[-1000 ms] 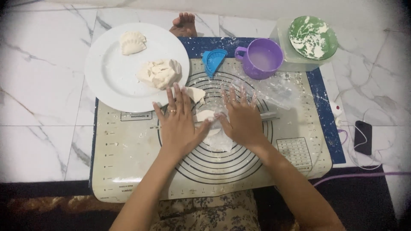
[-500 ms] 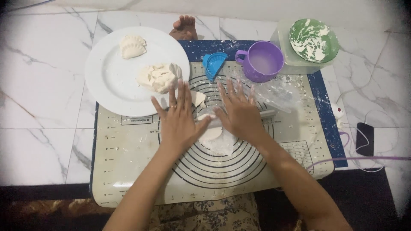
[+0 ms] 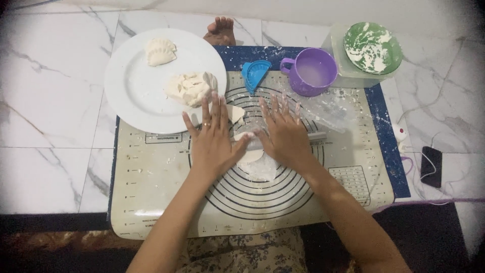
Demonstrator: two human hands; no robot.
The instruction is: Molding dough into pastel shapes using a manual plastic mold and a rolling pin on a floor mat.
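Marble floor tiles are seen all around, and on them a pastry mat (image 3: 151, 202) with printed circles is spread. At the centre of those circles a thin disc of dough (image 3: 258, 163) is lying, partly hidden under the hands. Both hands are laid flat with fingers spread, not gripping anything: the left hand (image 3: 213, 137) and the right hand (image 3: 283, 132) are pressed on a rolling pin (image 3: 319, 135), of which only the end can be seen beside the right hand. Compared with a second ago, the hands have been moved a little away from the body, so more of the dough disc is now uncovered at its near edge; it is judged that the disc is being rolled thinner, and that it is not yet finished. A small scrap of dough (image 3: 235, 113) is lying just beyond the left fingers. Further out, a white plate (image 3: 131, 91) with a lump of dough (image 3: 191, 88) and one folded dumpling (image 3: 160, 51) is found, then a blue dumpling press (image 3: 256, 75), a purple cup (image 3: 311, 72), a green bowl (image 3: 373, 47) with flour, and a phone (image 3: 431, 166) at the right.
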